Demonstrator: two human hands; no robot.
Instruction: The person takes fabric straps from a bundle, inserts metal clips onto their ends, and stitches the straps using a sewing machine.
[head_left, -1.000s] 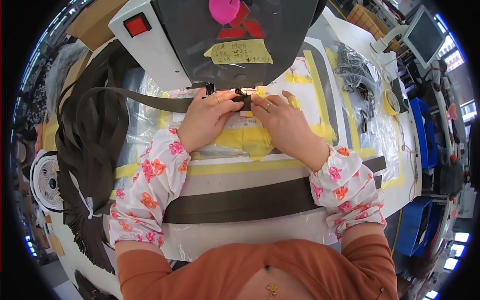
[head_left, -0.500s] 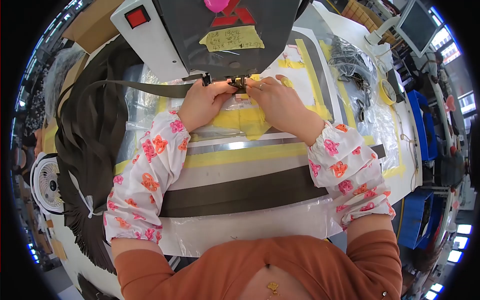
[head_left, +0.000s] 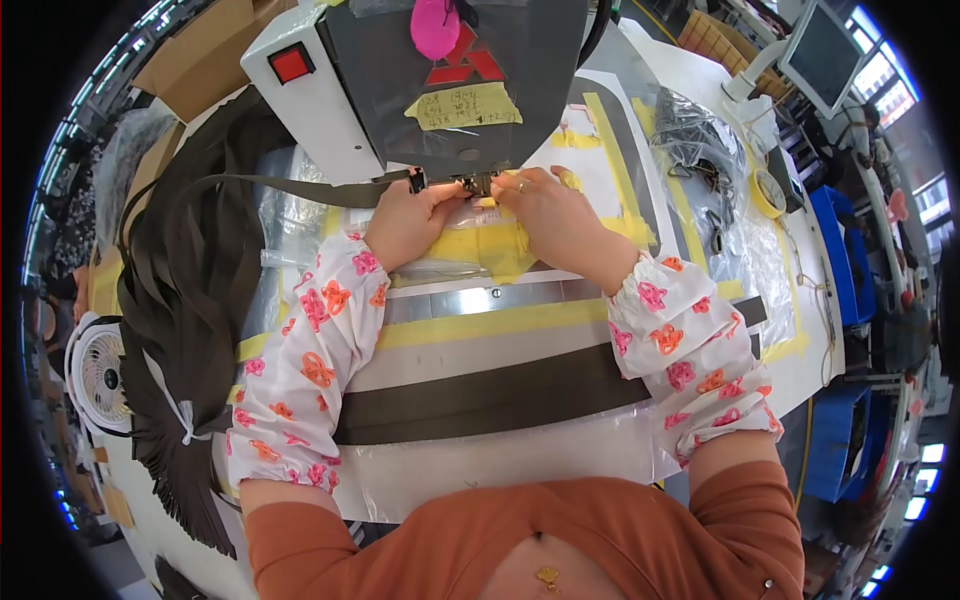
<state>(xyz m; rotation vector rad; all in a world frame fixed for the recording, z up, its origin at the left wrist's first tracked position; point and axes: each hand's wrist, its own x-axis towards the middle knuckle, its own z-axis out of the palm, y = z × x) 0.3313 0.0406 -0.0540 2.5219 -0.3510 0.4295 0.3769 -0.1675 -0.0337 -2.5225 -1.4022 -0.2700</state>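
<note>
Under the head of a grey and white sewing machine [head_left: 385, 95], my two hands work close together at the needle area. A long dark strap [head_left: 315, 190] runs from the left to my left hand [head_left: 405, 222], whose thumb and fingers are closed on it near its end. Facing it, my right hand [head_left: 560, 222] has thumb and forefinger pinched just right of the needle. What these fingertips hold is too small to make out. Beneath my hands lies a plate patched with yellow tape [head_left: 485, 240].
A thick bundle of dark straps [head_left: 185, 260] hangs at the left beside a white fan [head_left: 100, 370]. Wide dark strips [head_left: 500, 400] lie across the front. Right of the machine are a plastic bag of black hardware [head_left: 695, 150], a yellow tape roll [head_left: 768, 192] and blue bins [head_left: 840, 255].
The whole view has shifted slightly, so the machine sits lower in it. Both hands stay at the needle area, with small finger adjustments; the strap remains in my left hand.
</note>
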